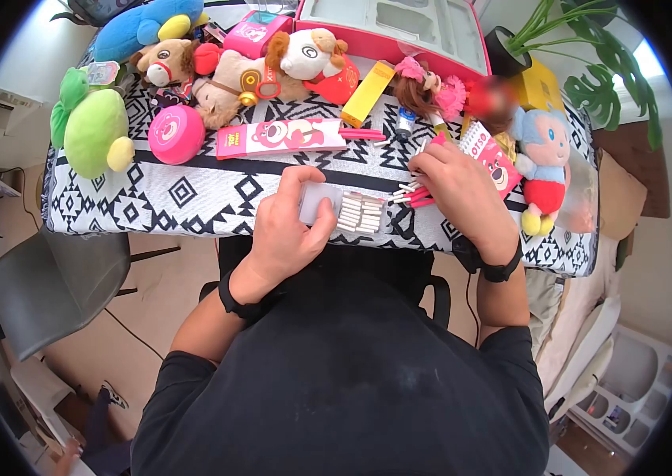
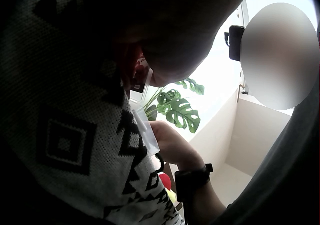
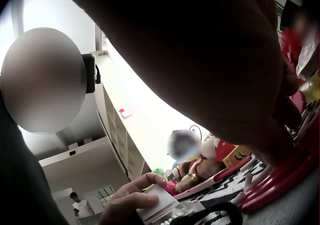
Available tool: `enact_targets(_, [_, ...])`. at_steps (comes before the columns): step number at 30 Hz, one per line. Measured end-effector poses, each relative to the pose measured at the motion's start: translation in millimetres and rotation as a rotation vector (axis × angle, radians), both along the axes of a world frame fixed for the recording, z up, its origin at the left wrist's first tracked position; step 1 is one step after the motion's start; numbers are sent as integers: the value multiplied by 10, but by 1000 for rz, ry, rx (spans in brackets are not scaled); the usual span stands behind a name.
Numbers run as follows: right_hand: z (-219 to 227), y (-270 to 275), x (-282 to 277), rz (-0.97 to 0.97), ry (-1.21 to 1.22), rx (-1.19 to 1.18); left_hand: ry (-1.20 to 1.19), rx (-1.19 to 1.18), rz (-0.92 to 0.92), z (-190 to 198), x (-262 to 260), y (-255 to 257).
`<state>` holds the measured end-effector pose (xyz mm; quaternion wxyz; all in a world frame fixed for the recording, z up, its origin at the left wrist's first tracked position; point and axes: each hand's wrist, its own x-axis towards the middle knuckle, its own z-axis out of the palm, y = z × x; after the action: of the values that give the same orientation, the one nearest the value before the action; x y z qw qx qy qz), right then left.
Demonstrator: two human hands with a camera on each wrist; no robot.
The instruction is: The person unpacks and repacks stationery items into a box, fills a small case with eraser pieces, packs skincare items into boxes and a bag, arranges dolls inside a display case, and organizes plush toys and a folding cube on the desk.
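Observation:
My left hand [image 1: 287,226] pinches the frosted lid of a clear plastic case [image 1: 318,202] between thumb and fingers near the table's front edge. Rows of short white cylinders [image 1: 360,213] lie in the case's other half, to the right. In the right wrist view the left hand [image 3: 132,197] grips the same case. My right hand [image 1: 463,186] is bent down over a loose bunch of pink sticks with white ends [image 1: 415,193]. Its fingertips are among the sticks, partly hidden by the hand; I cannot tell whether they pinch one.
A patterned cloth [image 1: 181,190] covers the table. Behind the hands lie a pink bear-print sleeve [image 1: 280,136], a yellow box [image 1: 368,94], a round pink case [image 1: 176,135] and several plush toys. A pink bear pack [image 1: 501,166] and a blue-and-red plush [image 1: 544,159] stand at the right.

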<state>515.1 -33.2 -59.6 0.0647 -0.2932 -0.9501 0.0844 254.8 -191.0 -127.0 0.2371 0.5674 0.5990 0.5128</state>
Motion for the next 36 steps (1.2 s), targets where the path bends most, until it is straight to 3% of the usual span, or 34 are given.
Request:
enact_targets(21, [-115,41,3,-10,158,-43,34,10,-16,24,-17,2])
enact_targets(27, [110,-248,-112,-76,293,-104,22,25,-3,-18,-5,8])
enact_targets(29, [142,-411,-197,-1,335,-220,34,33,-3,-24,-3,14])
enact_targets(36, [-25,-611,-335,73,268,-150,2,38,-5,-44,2,20])
